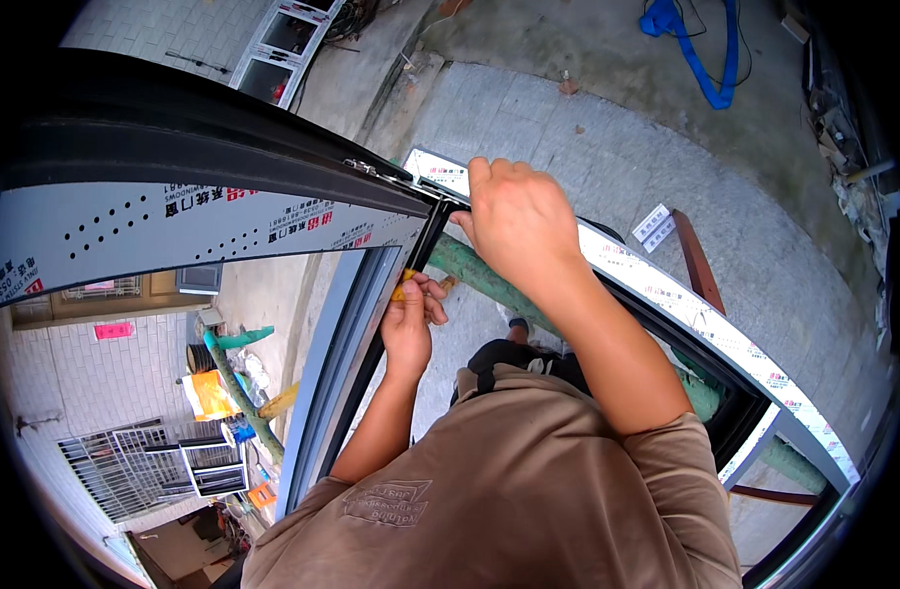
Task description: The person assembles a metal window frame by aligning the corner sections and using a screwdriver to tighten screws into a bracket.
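Your right hand (514,221) is clamped over the top corner of the window frame (666,285), fingers curled down over the joint where the dark inner profile meets the film-wrapped outer rail. Your left hand (408,319) sits just below and to the left of it, closed around a small yellow-handled tool (403,287) pressed against the dark vertical edge of the sash; what the tip is doing is hidden behind your fingers.

The frame looks like rigid metal profile, stiff and probably heavy for its size, with hard square edges. The protective film is likely slick, so the bare dark profile at the corner, where your right hand already is, seems the surer hold. The glass pane (156,393) to the left of your left hand mirrors the buildings and is the fragile part; keep the tool tip off it.

Edges crowd you here: the upper rail (205,211) runs off to the left above your left hand, and the long side rail runs away to the right past your right forearm. A green pipe (489,280) passes underneath between your hands. Open room lies beyond your right hand, over the paved ground (587,128), with a blue strap (700,59) lying well off.
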A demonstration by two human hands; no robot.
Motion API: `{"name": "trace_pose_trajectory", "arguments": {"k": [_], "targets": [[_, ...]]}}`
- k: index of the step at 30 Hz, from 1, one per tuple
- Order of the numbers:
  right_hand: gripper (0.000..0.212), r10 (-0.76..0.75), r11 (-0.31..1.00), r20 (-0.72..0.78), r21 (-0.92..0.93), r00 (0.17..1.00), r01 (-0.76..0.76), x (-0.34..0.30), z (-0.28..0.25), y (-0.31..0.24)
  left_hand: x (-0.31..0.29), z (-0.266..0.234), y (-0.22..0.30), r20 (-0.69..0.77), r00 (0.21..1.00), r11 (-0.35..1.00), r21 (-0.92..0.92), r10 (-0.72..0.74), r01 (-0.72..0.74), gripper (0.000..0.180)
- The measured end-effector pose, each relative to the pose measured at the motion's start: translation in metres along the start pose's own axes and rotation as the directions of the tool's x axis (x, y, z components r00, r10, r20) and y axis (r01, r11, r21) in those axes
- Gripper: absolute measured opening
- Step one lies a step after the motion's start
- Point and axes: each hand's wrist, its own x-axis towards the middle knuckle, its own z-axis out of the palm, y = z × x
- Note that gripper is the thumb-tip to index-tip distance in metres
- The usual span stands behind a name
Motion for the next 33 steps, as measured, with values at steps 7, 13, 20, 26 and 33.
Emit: {"name": "trace_pose_trajectory", "arguments": {"k": [7,13,20,26,33], "targets": [[0.045,0.006,1.000,-0.021,0.014,1.000,-0.005,-0.0007,-0.0024,-0.0013,-0.0009,0.0007,-0.0021,-0.026,0.999,0.999,0.023,0.040,-0.040,0.039],[0.043,-0.001,1.000,0.021,-0.005,1.000,0.002,-0.0002,-0.0079,0.0003,-0.0006,0.0030,-0.0029,-0.017,0.999,0.999,-0.012,0.048,-0.048,0.038],[0.044,-0.002,1.000,-0.005,0.025,1.000,0.002,-0.0001,-0.0053,0.0007,-0.0010,0.0037,-0.0043,-0.034,0.998,0.998,-0.015,0.061,-0.062,0.035],[0.045,-0.001,0.999,-0.007,0.051,1.000,0.001,-0.0010,-0.0053,0.0008,-0.0011,0.0051,-0.0035,-0.039,0.997,0.998,0.005,0.067,-0.067,0.036],[0.048,0.001,0.999,-0.014,0.043,1.000,0.000,-0.0009,-0.0061,0.0008,-0.0026,0.0063,-0.0022,-0.043,0.997,0.998,-0.002,0.068,-0.068,0.036]]}}
